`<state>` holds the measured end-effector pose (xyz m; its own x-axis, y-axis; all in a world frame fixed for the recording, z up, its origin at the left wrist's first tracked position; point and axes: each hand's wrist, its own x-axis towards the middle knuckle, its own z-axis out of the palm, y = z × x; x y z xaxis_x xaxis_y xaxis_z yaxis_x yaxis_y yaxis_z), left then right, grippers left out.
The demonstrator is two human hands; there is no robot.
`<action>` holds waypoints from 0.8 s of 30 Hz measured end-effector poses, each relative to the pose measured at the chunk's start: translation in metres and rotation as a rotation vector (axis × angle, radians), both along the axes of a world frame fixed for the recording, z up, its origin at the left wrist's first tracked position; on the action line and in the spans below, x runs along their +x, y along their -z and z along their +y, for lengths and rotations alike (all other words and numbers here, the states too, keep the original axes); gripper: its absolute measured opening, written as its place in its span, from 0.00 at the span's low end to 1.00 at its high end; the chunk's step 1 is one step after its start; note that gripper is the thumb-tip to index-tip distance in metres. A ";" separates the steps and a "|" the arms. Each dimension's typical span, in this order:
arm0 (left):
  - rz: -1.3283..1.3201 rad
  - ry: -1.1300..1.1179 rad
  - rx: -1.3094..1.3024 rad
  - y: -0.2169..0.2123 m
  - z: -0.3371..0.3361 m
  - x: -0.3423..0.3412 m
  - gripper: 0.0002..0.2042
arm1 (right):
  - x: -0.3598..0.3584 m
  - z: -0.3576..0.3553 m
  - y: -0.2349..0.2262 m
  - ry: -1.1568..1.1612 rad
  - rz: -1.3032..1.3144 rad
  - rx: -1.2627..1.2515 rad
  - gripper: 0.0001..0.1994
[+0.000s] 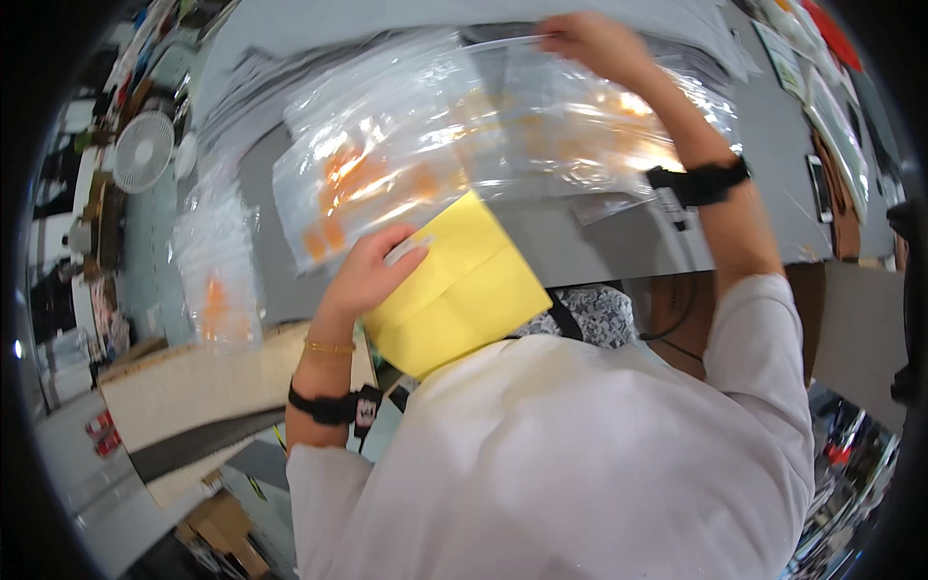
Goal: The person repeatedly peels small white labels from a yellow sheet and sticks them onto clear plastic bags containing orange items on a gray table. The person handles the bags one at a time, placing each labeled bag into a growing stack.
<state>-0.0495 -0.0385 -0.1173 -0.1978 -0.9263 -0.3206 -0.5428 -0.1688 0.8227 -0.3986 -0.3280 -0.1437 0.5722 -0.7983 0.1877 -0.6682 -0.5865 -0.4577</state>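
My left hand [375, 268] is closed on the edge of a flat yellow folder-like packet [474, 295], thumb on top. The packet has a crease across it and is tilted close in front of my body. Reaching to the far side of the table, my right hand [590, 43] has its fingers pinched at the top edge of a clear plastic bag [522, 92]; the hand is slightly blurred. Shiny clear bags with orange printing [367, 174] overlap in a wide pile, beside and beyond the packet.
A stack of clear bags with orange marks [217, 280] lies at the grey table's left end. Grey cloth [280, 77] lies behind the pile. A white fan [145, 150] stands far left. At right are a phone [820, 188] and a cardboard box [788, 300] below the table edge.
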 end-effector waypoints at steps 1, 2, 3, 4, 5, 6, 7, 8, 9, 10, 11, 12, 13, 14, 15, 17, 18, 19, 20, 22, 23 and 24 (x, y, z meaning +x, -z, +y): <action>0.002 0.027 -0.022 0.000 -0.003 -0.004 0.13 | -0.035 -0.002 0.004 0.088 0.023 0.078 0.14; 0.031 0.059 -0.048 0.000 -0.007 -0.008 0.13 | -0.062 -0.006 0.003 0.111 0.198 -0.030 0.13; 0.065 0.090 -0.082 0.000 -0.010 -0.013 0.14 | -0.081 -0.003 -0.003 0.036 0.255 -0.355 0.13; 0.077 0.089 -0.048 -0.001 -0.013 -0.017 0.14 | -0.087 0.004 -0.009 -0.033 0.307 -0.679 0.12; 0.097 0.087 -0.019 -0.001 -0.016 -0.022 0.14 | -0.081 0.018 -0.015 -0.005 0.275 -0.709 0.12; 0.120 0.089 0.010 -0.001 -0.019 -0.025 0.14 | -0.070 0.039 -0.023 0.025 0.246 -0.738 0.11; 0.132 0.082 0.075 -0.003 -0.023 -0.027 0.14 | -0.051 0.066 -0.030 0.056 0.219 -0.763 0.11; 0.145 0.076 0.142 -0.003 -0.026 -0.028 0.14 | -0.025 0.088 -0.034 0.047 -0.125 -0.412 0.09; 0.168 0.069 0.195 -0.003 -0.026 -0.030 0.14 | 0.000 0.134 -0.026 0.055 -0.379 -0.059 0.09; 0.231 0.041 0.240 -0.002 -0.026 -0.032 0.14 | 0.022 0.166 -0.022 -0.116 -0.377 0.050 0.10; 0.303 0.009 0.264 -0.001 -0.025 -0.032 0.14 | 0.043 0.194 -0.016 -0.111 -0.335 -0.094 0.10; 0.373 -0.026 0.296 0.000 -0.023 -0.033 0.14 | 0.060 0.211 -0.010 -0.239 -0.278 -0.236 0.10; 0.389 -0.019 0.265 0.002 -0.020 -0.032 0.14 | 0.074 0.219 -0.005 -0.147 -0.327 -0.216 0.10; 0.403 -0.013 0.245 0.003 -0.016 -0.030 0.14 | 0.086 0.227 -0.002 -0.118 -0.353 -0.202 0.09; 0.413 -0.014 0.223 0.005 -0.013 -0.028 0.14 | 0.095 0.233 0.001 -0.088 -0.374 -0.178 0.09; 0.447 -0.004 0.152 0.009 -0.007 -0.024 0.15 | 0.104 0.239 0.000 -0.061 -0.464 0.009 0.07; 0.459 -0.005 0.126 0.011 -0.003 -0.021 0.15 | 0.107 0.241 -0.002 -0.059 -0.487 0.134 0.07; 0.462 -0.003 0.125 0.013 0.000 -0.018 0.15 | 0.110 0.243 -0.004 -0.028 -0.500 0.110 0.06; 0.464 -0.006 0.123 0.015 0.002 -0.015 0.15 | 0.112 0.245 -0.004 -0.017 -0.493 0.101 0.06; 0.458 0.000 0.114 0.019 0.003 -0.011 0.16 | 0.117 0.251 -0.003 0.003 -0.481 0.099 0.06; 0.449 0.007 0.108 0.021 0.003 -0.008 0.16 | 0.119 0.253 0.000 0.013 -0.477 0.108 0.06; 0.429 0.004 0.108 0.022 0.003 -0.007 0.16 | 0.121 0.256 0.003 0.002 -0.483 0.109 0.05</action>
